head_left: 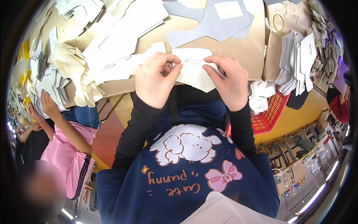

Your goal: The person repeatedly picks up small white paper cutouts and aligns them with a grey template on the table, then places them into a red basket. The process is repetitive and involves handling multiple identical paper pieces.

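A white cut piece of flat material with a straight top edge and a pointed lower end is held up at the near edge of the table. A small outlined printed label shows on its upper part. My left hand pinches the piece beside the label's left end, thumb and forefinger together. From the other side my right hand grips it near the label's right end, the remaining fingers curled behind. Just beyond the hands lie large white cut pieces and blue-grey cut pieces.
Brown covering lies over the table. Crumpled cream pieces hang over its edge at left. Stacked grey-white pieces and a yellow ring are at right, above a red basket. A co-worker in pink stands at left.
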